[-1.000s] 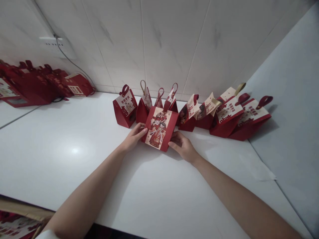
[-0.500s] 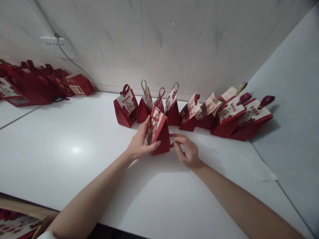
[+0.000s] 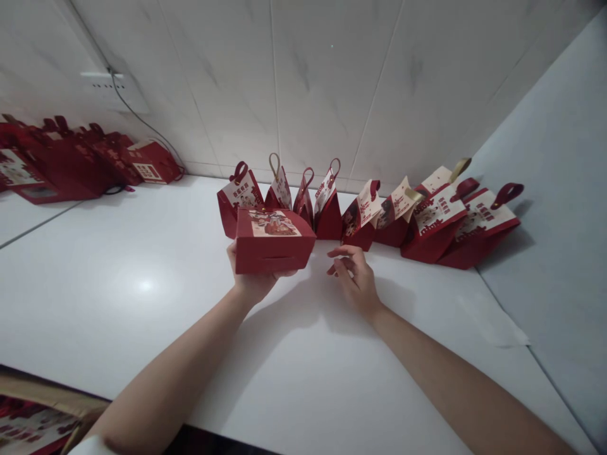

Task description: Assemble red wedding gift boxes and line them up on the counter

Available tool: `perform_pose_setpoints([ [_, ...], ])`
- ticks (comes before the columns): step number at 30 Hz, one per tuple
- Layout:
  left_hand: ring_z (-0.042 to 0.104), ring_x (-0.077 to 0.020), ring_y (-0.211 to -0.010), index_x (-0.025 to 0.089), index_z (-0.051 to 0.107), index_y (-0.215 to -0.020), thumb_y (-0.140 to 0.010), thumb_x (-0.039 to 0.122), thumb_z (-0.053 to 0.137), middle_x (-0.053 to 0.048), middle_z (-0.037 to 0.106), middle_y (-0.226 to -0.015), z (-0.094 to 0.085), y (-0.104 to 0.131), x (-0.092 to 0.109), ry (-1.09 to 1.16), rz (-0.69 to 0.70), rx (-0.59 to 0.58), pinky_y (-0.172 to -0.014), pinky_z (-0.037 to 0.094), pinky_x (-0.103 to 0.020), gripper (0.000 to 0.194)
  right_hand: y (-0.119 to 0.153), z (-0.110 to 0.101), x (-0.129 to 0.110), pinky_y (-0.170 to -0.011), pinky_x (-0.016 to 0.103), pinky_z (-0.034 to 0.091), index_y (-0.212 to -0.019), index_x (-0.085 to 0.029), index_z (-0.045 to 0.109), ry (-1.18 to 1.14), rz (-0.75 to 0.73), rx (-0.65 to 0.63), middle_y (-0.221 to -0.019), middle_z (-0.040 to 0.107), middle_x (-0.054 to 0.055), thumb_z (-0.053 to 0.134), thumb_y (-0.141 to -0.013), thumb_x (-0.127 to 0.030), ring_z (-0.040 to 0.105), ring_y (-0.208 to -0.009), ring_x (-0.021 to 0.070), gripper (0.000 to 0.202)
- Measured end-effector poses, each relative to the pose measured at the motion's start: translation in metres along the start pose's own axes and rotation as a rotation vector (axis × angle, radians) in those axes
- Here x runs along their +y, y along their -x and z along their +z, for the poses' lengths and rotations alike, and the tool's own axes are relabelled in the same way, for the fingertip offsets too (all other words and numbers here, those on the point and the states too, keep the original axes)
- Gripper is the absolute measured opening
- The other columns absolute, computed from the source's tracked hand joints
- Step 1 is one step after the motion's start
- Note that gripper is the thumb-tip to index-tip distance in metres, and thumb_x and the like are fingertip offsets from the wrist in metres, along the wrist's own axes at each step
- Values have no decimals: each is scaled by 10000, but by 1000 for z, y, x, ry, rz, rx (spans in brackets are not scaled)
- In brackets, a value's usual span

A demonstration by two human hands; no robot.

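A red gift box (image 3: 275, 254) with a pale printed panel is tipped so that its flat base faces me. My left hand (image 3: 253, 284) is closed around it from below and behind, so most of the fingers are hidden. To the right of the box, my right hand (image 3: 353, 275) is raised over the table with bent fingers apart, touching nothing. Behind them stands a row of similar red boxes with ribbon loops, among them one at the left end (image 3: 227, 212) and one in the middle (image 3: 328, 212).
More red boxes (image 3: 71, 164) crowd the far left of the white table (image 3: 156, 328), by a wall socket (image 3: 114, 88) with a cable. Larger boxes (image 3: 434, 221) end the row at right, near a side panel (image 3: 545, 208). A cardboard carton (image 3: 57, 392) sits at the lower left.
My left hand has turned the gift box from upright to tipped, with its base towards me, and shifted it slightly left. My right hand has come away from the box.
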State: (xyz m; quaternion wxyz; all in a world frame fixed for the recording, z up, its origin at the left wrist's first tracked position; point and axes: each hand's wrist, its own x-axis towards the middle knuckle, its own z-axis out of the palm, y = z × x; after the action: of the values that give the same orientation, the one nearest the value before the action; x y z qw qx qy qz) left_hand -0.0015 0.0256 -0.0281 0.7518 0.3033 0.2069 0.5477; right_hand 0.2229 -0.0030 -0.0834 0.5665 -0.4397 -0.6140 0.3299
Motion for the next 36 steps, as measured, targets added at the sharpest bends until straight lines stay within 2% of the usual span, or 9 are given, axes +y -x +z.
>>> perform_pose_setpoints([
  [4, 660, -373, -1048, 212, 558, -1290, -786, 636, 535, -153, 655, -1245, 0, 1, 2, 2, -45, -14, -656, 610, -441, 659, 1, 2, 0, -642, 286, 498, -1099, -253, 518, -46, 39, -42, -954, 653, 20, 527, -967, -391, 647, -692, 135, 191],
  [8, 656, -357, -1073, 190, 636, -1156, -735, 476, 631, -115, 705, -1147, -2, -3, -1, -19, -17, 103, -812, 590, -484, 509, 1, 0, -4, -666, 295, 478, -993, -228, 588, -50, 36, -71, -902, 656, 26, 449, -997, -425, 625, -692, 143, 241],
  [13, 688, -281, -937, 178, 633, -1090, -712, 321, 695, -83, 719, -1059, -8, -12, -10, -262, -27, 177, -832, 568, -430, 408, 0, -4, -6, -701, 315, 463, -830, -221, 602, -30, -20, -49, -754, 609, 20, 371, -1013, -465, 592, -732, 181, 383],
  [16, 650, -227, -996, 239, 557, -1211, -781, 281, 719, -60, 675, -1136, -11, -11, -13, -585, 149, 99, -839, 537, -354, 461, 1, -5, -5, -811, 365, 486, -1002, -229, 616, -4, -71, -132, -970, 660, 63, 406, -981, -533, 623, -903, 232, 370],
  [19, 605, -202, -1041, 251, 525, -1170, -907, 379, 606, -66, 624, -1178, -13, -6, -14, -841, 382, 103, -854, 502, -330, 303, 3, -3, -6, -853, 403, 512, -1198, -243, 542, 33, -83, -246, -1146, 638, 96, 563, -878, -607, 614, -1034, 279, 485],
  [22, 598, -190, -991, 271, 522, -1154, -951, 443, 519, -53, 610, -1153, -13, 0, -13, -976, 528, 145, -826, 489, -327, 267, 3, 1, -10, -833, 396, 540, -1201, -250, 520, 94, -84, -254, -1123, 632, 89, 677, -832, -513, 620, -1014, 262, 480],
  [27, 603, -177, -828, 214, 636, -1002, -966, 469, 471, -45, 645, -946, -16, -4, -5, -1128, 577, 43, -719, 474, -307, 306, 1, 4, -12, -925, 423, 523, -1139, -255, 582, 201, -201, -123, -1093, 600, 70, 708, -831, -363, 608, -1014, 240, 350],
  [32, 623, -184, -775, 183, 703, -975, -938, 508, 499, -85, 697, -939, -27, -12, 24, -1132, 527, -103, -636, 475, -290, 386, -2, 3, -6, -995, 433, 506, -1112, -263, 660, 181, -76, -256, -1235, 547, 82, 717, -827, -373, 571, -1148, 257, 311],
  [36, 651, -217, -784, 186, 773, -920, -791, 491, 704, -118, 729, -1028, -31, -12, 49, -1273, 197, -430, -635, 491, -303, 338, -4, 3, -5, -1026, 480, 484, -1219, -286, 641, 213, 8, -364, -1292, 558, 79, 793, -754, -382, 569, -1175, 289, 499],
])
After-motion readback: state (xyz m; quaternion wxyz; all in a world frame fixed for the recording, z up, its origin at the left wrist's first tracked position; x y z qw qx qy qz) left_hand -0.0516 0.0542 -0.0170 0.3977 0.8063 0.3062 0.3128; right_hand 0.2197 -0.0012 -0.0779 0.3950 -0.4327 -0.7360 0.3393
